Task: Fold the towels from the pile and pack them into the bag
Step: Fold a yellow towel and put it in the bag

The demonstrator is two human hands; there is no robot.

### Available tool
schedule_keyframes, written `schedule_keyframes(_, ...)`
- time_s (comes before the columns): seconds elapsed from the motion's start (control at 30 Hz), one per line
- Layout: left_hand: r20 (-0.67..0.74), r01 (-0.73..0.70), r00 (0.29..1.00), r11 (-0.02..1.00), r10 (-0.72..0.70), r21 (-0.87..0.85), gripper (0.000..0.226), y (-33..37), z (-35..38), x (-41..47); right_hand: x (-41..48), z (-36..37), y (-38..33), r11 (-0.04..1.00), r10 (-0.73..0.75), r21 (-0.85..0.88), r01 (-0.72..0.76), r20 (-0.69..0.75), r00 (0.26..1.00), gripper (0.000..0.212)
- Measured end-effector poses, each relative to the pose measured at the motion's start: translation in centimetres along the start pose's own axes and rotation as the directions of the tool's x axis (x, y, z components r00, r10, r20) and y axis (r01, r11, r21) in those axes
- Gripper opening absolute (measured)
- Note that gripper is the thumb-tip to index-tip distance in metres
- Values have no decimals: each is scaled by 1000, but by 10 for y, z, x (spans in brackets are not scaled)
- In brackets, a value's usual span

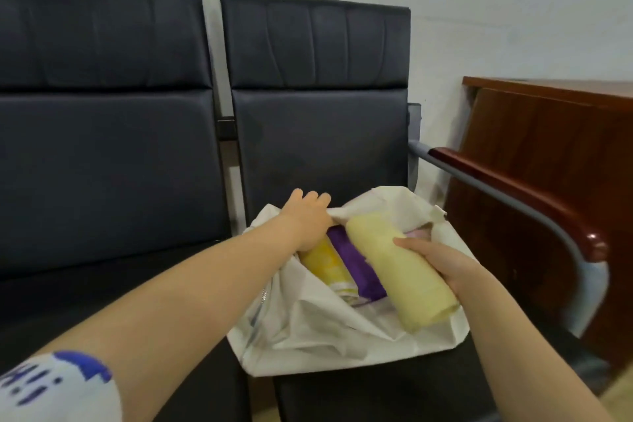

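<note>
Blue print on the sleeve [51, 384] is too blurry to read. The left hand [308, 216] has its fingers curled over the rim of the white bag [308, 329], which sits on the chair seat [342, 397]. A yellow towel [323, 265] and a purple towel [356, 267] are rolled inside, with something pink [419, 234] mostly hidden. The right hand [442, 264] wraps round the cream towel [394, 267] lying across the bag's mouth.

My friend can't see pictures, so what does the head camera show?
The right hand holds a rolled pale yellow towel at the mouth of a white bag on a dark chair, while the left hand holds the bag's far edge. A bright yellow towel and a purple towel already lie inside.
</note>
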State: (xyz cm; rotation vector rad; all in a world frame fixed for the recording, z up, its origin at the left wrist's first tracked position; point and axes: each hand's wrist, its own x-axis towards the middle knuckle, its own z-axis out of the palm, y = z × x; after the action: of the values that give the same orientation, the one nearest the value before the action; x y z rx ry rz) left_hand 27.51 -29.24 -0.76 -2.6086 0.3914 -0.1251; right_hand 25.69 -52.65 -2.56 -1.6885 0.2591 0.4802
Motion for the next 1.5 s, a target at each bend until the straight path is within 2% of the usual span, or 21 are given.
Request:
schedule_keyframes(0.07,-26,37,999,999,-38,-19,45,-7,-13,4,3,0,3,996,45,-76,-40,63,997,36)
schedule_keyframes(0.17,-16,109,993,958,-117,-266,70,-22,-26,12,3,11,-5,995,9,-98,3,122,993,33)
schedule_keyframes(0.23,-3,136,989,910,-149,-392,88,-32,-31,17,4,19,-14,998,-15,-65,24,127,992,23)
schedule_keyframes(0.3,-10,146,985,873,-170,-466,86,-40,-35,20,10,29,-23,999,-37,-22,39,98,995,25)
schedule_keyframes(0.37,-54,102,989,888,-141,-448,74,-44,-39,18,21,43,-29,999,-51,-13,52,70,996,41)
schedule_keyframes(0.43,-126,36,987,905,-98,-423,58,-46,-40,11,33,59,-32,996,-79,-27,82,81,994,47)
schedule_keyframes(0.5,-169,-63,986,947,9,-315,42,-46,-39,2,44,73,-31,994,-87,-49,95,134,987,65)
schedule_keyframes(0.57,-180,-129,978,980,102,-150,36,-49,-33,-1,52,80,-29,989,-107,-83,126,204,973,86)
schedule_keyframes(0.63,-172,-92,982,993,78,-70,34,-52,-30,-1,56,82,-28,983,-123,-106,152,241,963,96)
schedule_keyframes(0.7,-161,-16,987,998,7,-55,33,-52,-30,-1,61,81,-28,985,-132,-80,155,234,963,89)
schedule_keyframes(0.8,-210,31,977,997,-45,-71,32,-47,-36,-1,69,67,-29,987,-132,-68,146,177,975,100)
schedule_keyframes(0.83,-230,31,972,996,-51,-87,33,-46,-39,-2,71,61,-30,987,-131,-67,143,164,978,93)
schedule_keyframes(0.93,-282,2,959,996,-27,-88,33,-44,-40,-4,69,38,-36,976,-177,-120,183,58,982,53)
schedule_keyframes(1.0,-292,3,956,998,-20,-57,28,-42,-37,-3,74,18,-38,962,-248,-129,242,-37,968,41)
schedule_keyframes(1.1,-279,36,959,997,-52,-63,28,-40,-34,1,78,-9,-42,965,-259,-80,251,-111,960,56)
schedule_keyframes(1.23,-274,102,955,994,-111,-47,27,-34,-34,5,78,-6,-38,970,-195,-159,185,-55,979,53)
schedule_keyframes(1.3,-265,121,955,991,-133,-60,23,-29,-37,5,80,6,-31,982,-137,-134,135,-10,990,48)
schedule_keyframes(1.37,-260,120,956,991,-133,-64,21,-25,-38,4,90,16,-19,962,-115,-249,113,8,993,55)
schedule_keyframes(1.43,-263,112,957,992,-123,-59,20,-24,-36,2,94,19,-15,912,-191,-374,169,-23,981,59)
schedule_keyframes(1.5,-256,102,960,993,-113,-54,20,-23,-34,0,94,13,-18,908,-257,-355,221,-57,965,60)
